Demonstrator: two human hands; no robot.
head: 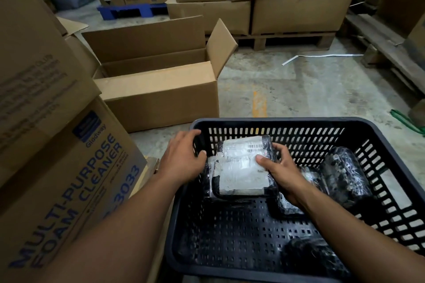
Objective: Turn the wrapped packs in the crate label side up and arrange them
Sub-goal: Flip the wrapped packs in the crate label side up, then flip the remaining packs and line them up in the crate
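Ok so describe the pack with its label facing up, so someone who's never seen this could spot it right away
Find the dark slatted crate on the concrete floor. In its far left corner, under the right hand, lies the label-up pack. Its top is a white shipping label with barcodes, while the packs to its right show only crinkled black wrap.

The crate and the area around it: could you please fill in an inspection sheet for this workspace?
Surface: worn concrete floor with an orange mark.
Job's things: black slotted crate; labelled pack at its far left, white label up, on top of another; dark wrapped packs at the right wall and near corner show no label.
Clutter: white strip and green strap on the floor.
Grippers: left hand on the crate's far-left corner; right hand grips the labelled pack's right edge.
Cables: nothing seen.
Surroundings: open carton, foam cleaner boxes, stacked cartons on pallets.
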